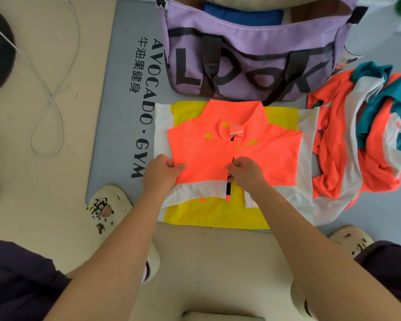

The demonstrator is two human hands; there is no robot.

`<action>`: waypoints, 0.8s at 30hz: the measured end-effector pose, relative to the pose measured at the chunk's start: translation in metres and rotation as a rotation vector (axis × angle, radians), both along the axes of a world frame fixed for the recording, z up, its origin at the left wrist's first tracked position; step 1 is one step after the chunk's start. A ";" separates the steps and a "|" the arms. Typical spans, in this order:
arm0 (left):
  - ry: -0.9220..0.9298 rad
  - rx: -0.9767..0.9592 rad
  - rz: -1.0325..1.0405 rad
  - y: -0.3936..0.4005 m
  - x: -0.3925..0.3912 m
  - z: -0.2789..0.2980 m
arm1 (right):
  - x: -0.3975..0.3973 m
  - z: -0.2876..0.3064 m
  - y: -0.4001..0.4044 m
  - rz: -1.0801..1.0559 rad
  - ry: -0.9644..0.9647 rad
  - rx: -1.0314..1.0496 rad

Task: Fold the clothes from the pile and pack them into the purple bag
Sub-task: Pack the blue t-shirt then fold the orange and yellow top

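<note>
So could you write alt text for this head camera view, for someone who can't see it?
Two hands, left hand and right hand, pinch an orange shirt spread on a grey mat. A purple bag stands open behind it, with a pile of clothes to the right.

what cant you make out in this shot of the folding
Head view only:
- Inside of the purple bag: only a blue item shows; the rest is cut off by the top edge.
- Count of garments in the pile: they overlap in a heap.
- Yellow garment: mostly covered by the orange shirt.
- Left hand and right hand fingers: tips curl under the fabric.
</note>
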State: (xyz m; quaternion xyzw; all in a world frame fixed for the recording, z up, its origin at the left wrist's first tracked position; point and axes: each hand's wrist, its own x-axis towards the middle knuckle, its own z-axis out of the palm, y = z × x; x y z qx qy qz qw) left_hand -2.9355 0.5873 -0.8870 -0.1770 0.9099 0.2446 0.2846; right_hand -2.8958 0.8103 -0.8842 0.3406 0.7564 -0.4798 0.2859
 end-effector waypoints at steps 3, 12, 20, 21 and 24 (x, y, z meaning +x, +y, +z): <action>0.035 0.067 0.045 0.002 0.002 -0.004 | 0.010 0.001 -0.001 -0.024 -0.015 -0.028; 0.120 -0.019 0.009 -0.010 -0.003 0.010 | 0.016 0.009 0.003 0.129 0.003 0.135; 0.432 -0.181 -0.705 0.037 0.035 -0.003 | -0.010 0.014 0.035 0.344 0.317 0.357; 0.383 -0.202 -0.725 0.037 0.043 -0.008 | -0.015 0.012 0.037 0.425 0.279 0.366; 0.316 -0.193 -0.771 0.030 0.058 -0.019 | -0.031 0.007 0.040 0.523 0.201 0.413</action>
